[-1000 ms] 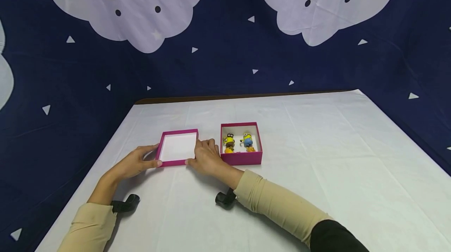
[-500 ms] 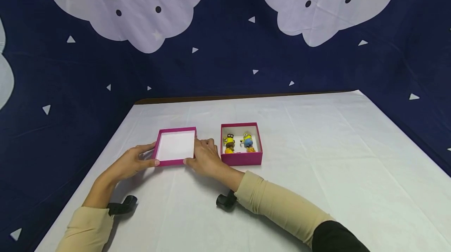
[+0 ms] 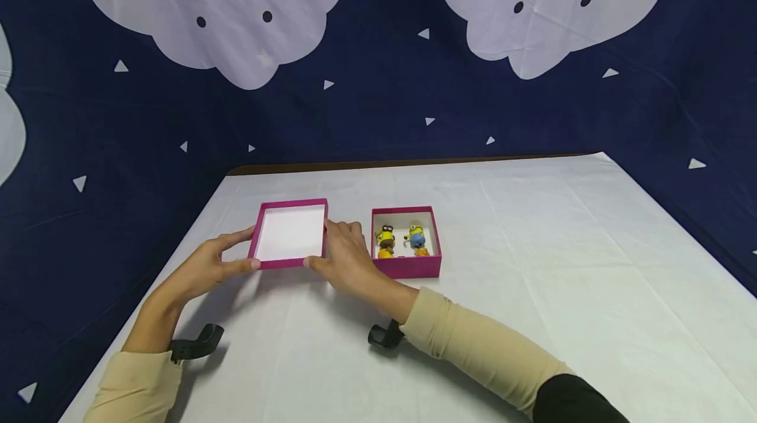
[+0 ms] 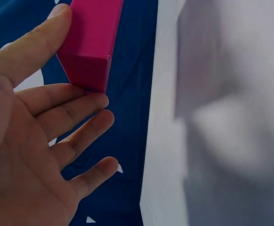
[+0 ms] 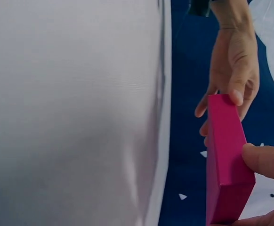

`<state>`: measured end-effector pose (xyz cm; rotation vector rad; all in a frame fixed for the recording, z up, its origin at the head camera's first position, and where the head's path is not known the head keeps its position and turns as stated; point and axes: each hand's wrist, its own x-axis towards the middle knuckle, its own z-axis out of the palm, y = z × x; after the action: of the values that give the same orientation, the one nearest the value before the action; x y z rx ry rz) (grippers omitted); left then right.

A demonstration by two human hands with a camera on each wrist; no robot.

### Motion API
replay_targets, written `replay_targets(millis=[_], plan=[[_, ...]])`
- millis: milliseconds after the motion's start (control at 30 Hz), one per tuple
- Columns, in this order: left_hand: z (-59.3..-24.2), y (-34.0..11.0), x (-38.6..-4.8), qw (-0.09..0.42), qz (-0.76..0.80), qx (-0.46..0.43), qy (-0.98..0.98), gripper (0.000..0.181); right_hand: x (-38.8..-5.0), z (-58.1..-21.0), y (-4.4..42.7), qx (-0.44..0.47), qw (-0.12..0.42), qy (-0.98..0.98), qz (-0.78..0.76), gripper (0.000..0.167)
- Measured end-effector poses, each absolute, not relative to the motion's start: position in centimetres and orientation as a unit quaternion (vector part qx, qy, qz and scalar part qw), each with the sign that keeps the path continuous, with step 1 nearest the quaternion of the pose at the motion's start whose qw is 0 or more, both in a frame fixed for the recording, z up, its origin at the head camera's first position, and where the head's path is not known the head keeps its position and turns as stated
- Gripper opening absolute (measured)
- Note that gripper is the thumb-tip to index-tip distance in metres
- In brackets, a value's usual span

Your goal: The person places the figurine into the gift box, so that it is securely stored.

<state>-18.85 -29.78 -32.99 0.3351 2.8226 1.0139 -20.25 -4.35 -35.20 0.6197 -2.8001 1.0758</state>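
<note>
A square pink box lid [image 3: 292, 232], white inside with its hollow side up, is held above the table. My left hand [image 3: 207, 269] grips its left edge, thumb at the near corner. At the right edge, my right hand [image 3: 345, 257] holds it between thumb and fingers. The left wrist view shows the pink lid corner [image 4: 90, 37] between the thumb and first fingers, the other fingers spread. In the right wrist view the lid's side [image 5: 229, 146] lies between both thumbs. Right of the lid stands an open pink box [image 3: 406, 268] with yellow toy figures [image 3: 416, 237] inside.
A white cloth covers the table [image 3: 532, 318]. Behind it hangs a dark blue curtain [image 3: 378, 108] with clouds and small white triangles. Black wrist devices [image 3: 198, 344] sit on both wrists. The box stands close beside the right hand.
Both hands have raised the lid from table level, shifting it slightly left and upward in view. Its shadow now falls below it. The box and figures have stayed put.
</note>
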Motion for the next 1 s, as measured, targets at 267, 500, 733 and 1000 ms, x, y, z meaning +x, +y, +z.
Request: replay_targets(millis=[267,500,733,1000], plan=[[-31.9,-28.9,-18.7,0.02,0.351,0.121,0.928,0.078,-20.2,-33.2,-3.0,0.186,0.044,-0.909,0.37,0.078],[-31.3,-27.5,-18.7,0.004,0.364,0.11,0.925,0.08,-20.7,-32.5,-1.3,0.193,0.044,-0.896,0.398,0.078],[-31.4,-25.7,-19.1,-0.032,0.377,0.116,0.918,0.081,-21.2,-32.2,0.3,0.194,0.066,-0.893,0.4,0.079],[-31.9,-23.6,-19.9,-0.076,0.374,0.143,0.913,0.079,-21.6,-32.1,2.7,0.201,0.082,-0.893,0.395,0.08]])
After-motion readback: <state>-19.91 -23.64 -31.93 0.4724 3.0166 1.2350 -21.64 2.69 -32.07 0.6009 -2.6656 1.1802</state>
